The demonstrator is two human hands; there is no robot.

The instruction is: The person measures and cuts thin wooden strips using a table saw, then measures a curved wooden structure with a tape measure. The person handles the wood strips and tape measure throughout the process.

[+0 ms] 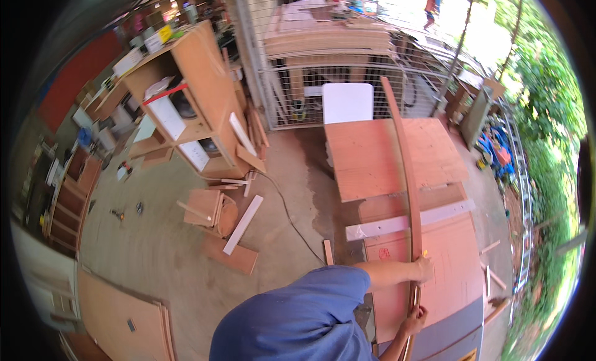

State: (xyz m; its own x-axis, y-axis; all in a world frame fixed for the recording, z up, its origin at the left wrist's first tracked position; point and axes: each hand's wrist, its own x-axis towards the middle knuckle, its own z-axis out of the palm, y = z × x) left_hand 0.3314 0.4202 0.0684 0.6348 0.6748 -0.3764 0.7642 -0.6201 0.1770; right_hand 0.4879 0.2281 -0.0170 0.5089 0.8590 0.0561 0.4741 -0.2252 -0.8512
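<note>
A long, narrow brown wooden strip [407, 168] lies lengthwise over the boards, its far end reaching past them. My left hand [423, 269] is closed around the strip's right edge, and a small yellow thing shows at its fingers, too small to name. Nearer to me, my right hand [414, 321] is closed on the same strip, fingers curled at its side. Under the strip are a reddish plywood sheet [453, 255], a pale flat bar [379, 228] lying crosswise and a farther plywood panel [366, 156].
A white chair back [347, 103] stands beyond the far panel, before a wire mesh fence [298, 81]. At left stand a tall open wooden cabinet [208, 81] and wood offcuts [211, 212]. A cable [288, 212] crosses the floor. A ladder [526, 237] lies at right beside plants.
</note>
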